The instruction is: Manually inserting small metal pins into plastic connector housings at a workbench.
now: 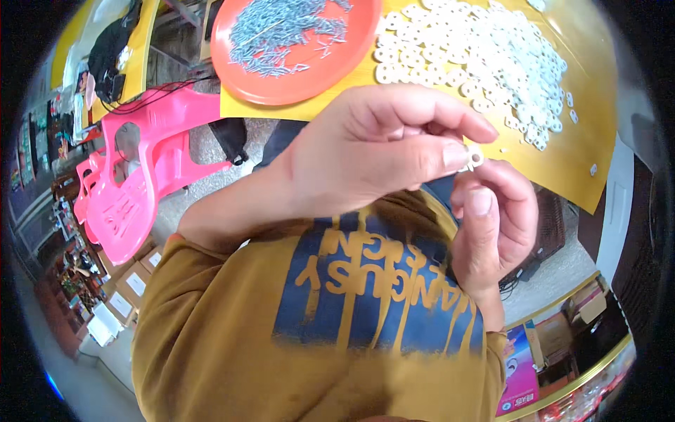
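Note:
My left hand (394,151) reaches across above my lap, its thumb and fingers pinched on a small white plastic piece with a round hole (475,157). Just below and to the right of that piece is my right hand (500,221), its fingers curled in and its thumb bent up beside them. Whether it holds something small is hidden by the fingers. Beyond both hands, many similar white plastic pieces (450,42) lie spread in a heap on the yellow tabletop (583,151). To their left, an orange-red round tray (278,90) holds a pile of small grey metal nails (278,35).
A pink plastic chair (151,158) stands at the left, with dark cables (158,95) running near its top. Cardboard boxes (130,285) are on the floor behind it. Shelving with a purple box (519,373) is at the lower right.

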`<state>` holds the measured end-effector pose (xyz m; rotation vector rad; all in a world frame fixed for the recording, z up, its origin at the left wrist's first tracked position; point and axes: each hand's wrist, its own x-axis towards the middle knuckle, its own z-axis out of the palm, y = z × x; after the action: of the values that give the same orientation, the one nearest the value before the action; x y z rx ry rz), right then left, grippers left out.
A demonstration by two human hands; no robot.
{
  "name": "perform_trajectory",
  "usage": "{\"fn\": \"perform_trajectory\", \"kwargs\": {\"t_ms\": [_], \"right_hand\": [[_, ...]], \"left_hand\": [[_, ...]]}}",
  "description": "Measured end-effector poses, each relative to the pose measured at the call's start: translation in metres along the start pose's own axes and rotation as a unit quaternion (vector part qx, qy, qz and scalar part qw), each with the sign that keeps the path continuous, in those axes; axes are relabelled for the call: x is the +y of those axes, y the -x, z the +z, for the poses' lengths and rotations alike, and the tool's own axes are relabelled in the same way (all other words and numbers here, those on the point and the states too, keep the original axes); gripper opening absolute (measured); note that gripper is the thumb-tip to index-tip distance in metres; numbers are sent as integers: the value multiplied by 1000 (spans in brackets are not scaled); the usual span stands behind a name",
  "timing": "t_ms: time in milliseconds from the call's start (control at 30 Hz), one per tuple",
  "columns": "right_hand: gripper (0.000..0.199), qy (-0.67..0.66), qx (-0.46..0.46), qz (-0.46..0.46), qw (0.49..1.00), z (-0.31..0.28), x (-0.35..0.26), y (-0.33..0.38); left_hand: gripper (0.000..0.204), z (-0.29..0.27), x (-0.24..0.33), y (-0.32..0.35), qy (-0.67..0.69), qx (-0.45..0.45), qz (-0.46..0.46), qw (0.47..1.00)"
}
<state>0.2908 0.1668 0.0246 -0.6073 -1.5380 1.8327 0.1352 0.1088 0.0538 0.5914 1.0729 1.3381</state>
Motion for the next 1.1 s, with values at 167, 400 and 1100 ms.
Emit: {"fn": "perform_trajectory", "kwargs": {"t_ms": [167,400,1100], "right_hand": [[16,11,3,18,1000,27,-3,-4],[5,247,-69,24,966,60,6,-30],[7,620,-328,-148,697,113,25,-134]], "left_hand": [[20,-23,-19,17,-54,-23,101,993],[16,-62,-29,52,27,56,84,995],[13,-97,-54,71,-36,116,108,987]]}}
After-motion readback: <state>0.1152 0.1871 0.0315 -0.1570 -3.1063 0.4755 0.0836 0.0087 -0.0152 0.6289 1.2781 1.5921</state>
